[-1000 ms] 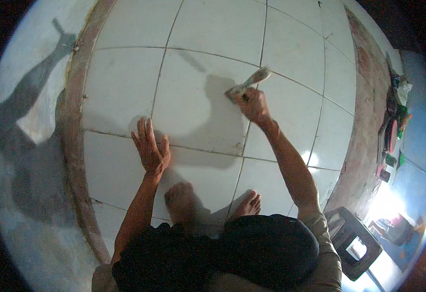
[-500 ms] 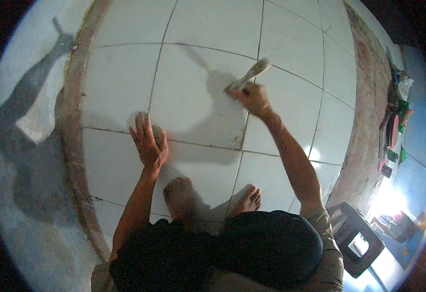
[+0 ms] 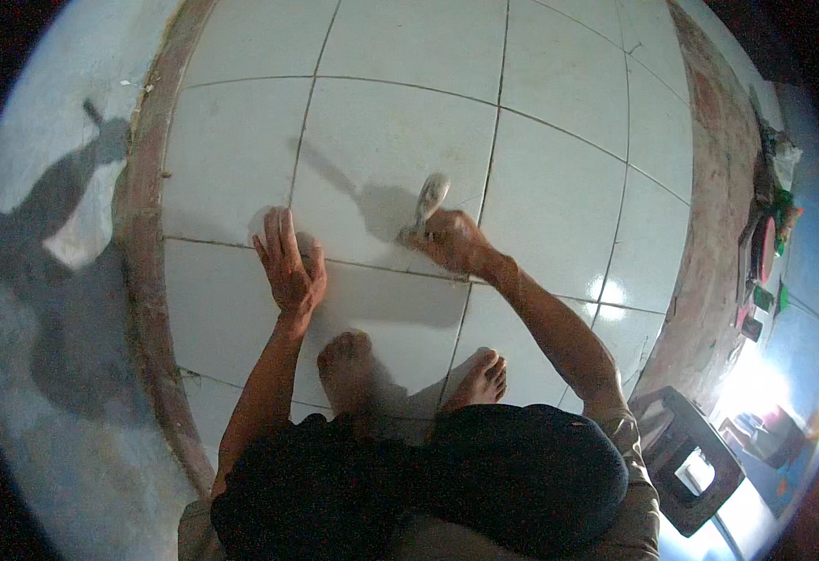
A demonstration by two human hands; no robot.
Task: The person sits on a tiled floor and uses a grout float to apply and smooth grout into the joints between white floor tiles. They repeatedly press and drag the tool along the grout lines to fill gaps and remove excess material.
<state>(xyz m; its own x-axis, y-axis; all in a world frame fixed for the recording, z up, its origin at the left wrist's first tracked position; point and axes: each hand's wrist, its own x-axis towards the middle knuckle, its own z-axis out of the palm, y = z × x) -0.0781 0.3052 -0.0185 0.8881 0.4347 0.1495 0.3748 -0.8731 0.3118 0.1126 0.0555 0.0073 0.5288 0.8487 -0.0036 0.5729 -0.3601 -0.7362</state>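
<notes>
The right hand [image 3: 456,241] is curled firmly around a pale-handled tool [image 3: 434,194], low at the tiled floor [image 3: 559,196] beyond the feet [image 3: 478,381]. The left hand [image 3: 295,279], holding nothing, is palm-down with fingers outstretched.

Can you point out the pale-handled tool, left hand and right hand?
Pale-handled tool [image 3: 434,193]: head view, on its handle.
Left hand [image 3: 294,277]: head view, on its back.
Right hand [image 3: 456,243]: head view, on its back.
</notes>
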